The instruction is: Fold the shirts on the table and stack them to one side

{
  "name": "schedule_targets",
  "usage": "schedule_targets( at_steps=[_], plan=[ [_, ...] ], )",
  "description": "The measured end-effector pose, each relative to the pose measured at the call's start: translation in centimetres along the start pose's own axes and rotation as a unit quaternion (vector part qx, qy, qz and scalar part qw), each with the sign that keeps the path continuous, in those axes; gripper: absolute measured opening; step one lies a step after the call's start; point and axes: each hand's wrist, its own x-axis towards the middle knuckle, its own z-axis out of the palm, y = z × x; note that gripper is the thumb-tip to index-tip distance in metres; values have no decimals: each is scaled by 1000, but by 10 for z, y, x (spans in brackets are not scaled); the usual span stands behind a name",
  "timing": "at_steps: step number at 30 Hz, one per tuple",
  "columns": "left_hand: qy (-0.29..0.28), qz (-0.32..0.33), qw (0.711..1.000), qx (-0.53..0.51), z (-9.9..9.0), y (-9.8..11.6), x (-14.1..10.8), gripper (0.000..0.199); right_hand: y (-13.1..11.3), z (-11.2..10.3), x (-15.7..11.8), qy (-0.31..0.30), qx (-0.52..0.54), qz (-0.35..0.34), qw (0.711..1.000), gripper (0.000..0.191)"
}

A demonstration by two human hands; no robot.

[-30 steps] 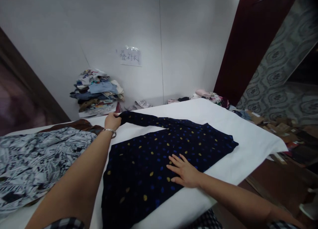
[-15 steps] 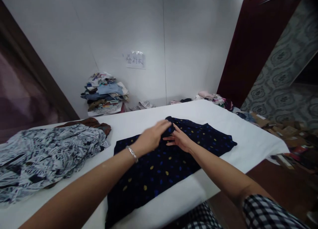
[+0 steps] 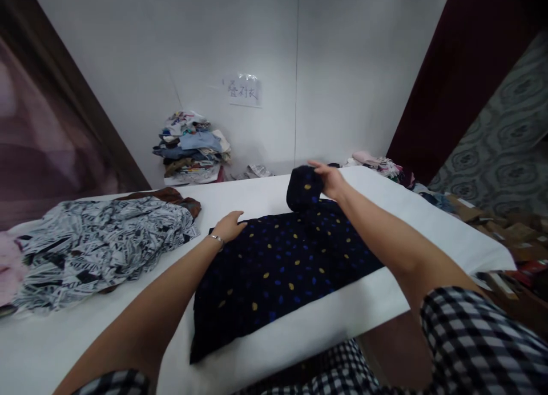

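A navy shirt [image 3: 274, 269] with yellow and blue leaf shapes lies spread on the white table. My right hand [image 3: 331, 179] grips a part of it, perhaps a sleeve, and holds it raised above the shirt's far edge. The lifted cloth hangs as a dark rounded flap to the left of my fingers. At the far left corner of the shirt is my left hand [image 3: 230, 226], its fingers stretched forward and thumb apart. I cannot tell whether it touches the cloth.
A crumpled black-and-white printed garment [image 3: 107, 249] lies left on the table [image 3: 252, 198], with brown cloth [image 3: 171, 196] behind it. Folded clothes [image 3: 194, 146] are stacked by the wall. More clothes [image 3: 381, 165] and cardboard [image 3: 514, 235] lie at the right.
My hands have moved apart. The right has lifted cloth up and away to the right; the left has gone left to the shirt's far corner. The view has shifted slightly.
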Motion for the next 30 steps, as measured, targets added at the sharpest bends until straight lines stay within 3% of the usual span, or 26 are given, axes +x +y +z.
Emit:
schedule_targets(
  at_steps=[3, 6, 12, 16, 20, 26, 30],
  plan=[
    [-45, -42, 996, 63, 21, -22, 12, 55, -40, -12, 36, 14, -4, -36, 999, 39],
    [-65, -59, 993, 80, 34, -29, 17, 54, -67, -28, 61, 40, -2, -88, 995, 42],
    [-82, -64, 987, 122, 30, -31, 28, 36, -108, -66, 82, 97, -26, -167, 981, 34],
    [-83, -43, 987, 128, 19, -30, 31, 34, -133, -77, 68, 143, -27, -172, 974, 35],
    [-63, -11, 989, 133, 4, -23, 19, 34, -153, -84, 44, 179, -8, -181, 967, 46],
    [-30, 67, 982, 172, -18, -1, -25, 27, -167, -106, -3, 202, -20, -219, 954, 48],
    [-30, 145, 968, 201, -13, 16, -58, 26, -167, -132, -40, 211, -45, -232, 948, 48]
  ],
)
